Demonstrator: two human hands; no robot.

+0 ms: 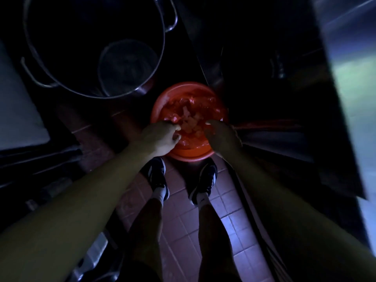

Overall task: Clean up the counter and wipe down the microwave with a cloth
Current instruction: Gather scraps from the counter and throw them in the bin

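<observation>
Both hands reach into round red plastic basin point(188, 153) on tiled floor at 12 o'clock from my shoes. Left hand point(160, 138): fingers curled, pinching pale wet cloth point(190, 123). Right hand point(221, 137): fingertips in basin; hold unclear in dim light. Large steel pot point(91, 47) at 10 o'clock.

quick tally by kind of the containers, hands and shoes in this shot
red basin: 1
large metal pot: 1
hands: 2, left hand, right hand
black shoes: 2, and
total: 6
</observation>
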